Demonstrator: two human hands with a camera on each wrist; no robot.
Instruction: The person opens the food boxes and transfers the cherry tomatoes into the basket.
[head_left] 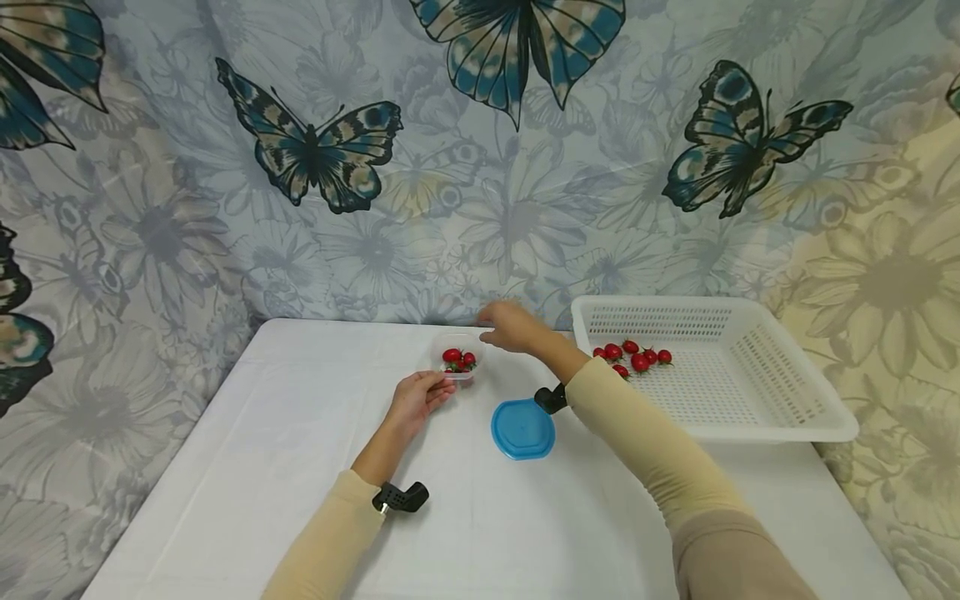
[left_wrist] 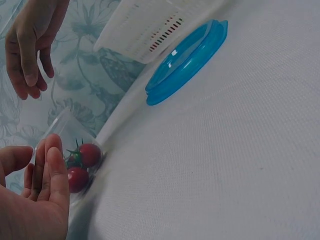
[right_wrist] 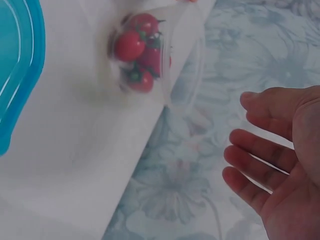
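Note:
A small clear plastic container (head_left: 462, 377) with several red cherry tomatoes (head_left: 452, 356) in it stands near the table's far edge. At its near side, my left hand (head_left: 417, 404) holds the rim between thumb and fingers; the exact contact is partly hidden in the left wrist view. My right hand (head_left: 513, 327) hovers just right of the container and above it, fingers loosely bent and apart. The right wrist view shows nothing in that hand (right_wrist: 280, 150). A blue lid (head_left: 523, 429) lies flat on the table, nearer than the container and to its right.
A white perforated basket (head_left: 750, 425) sits at the table's right side, with several loose cherry tomatoes (head_left: 639, 362) in its left part. White cloth covers the table (head_left: 247, 467). A butterfly-patterned fabric (head_left: 450, 208) hangs right behind the far edge.

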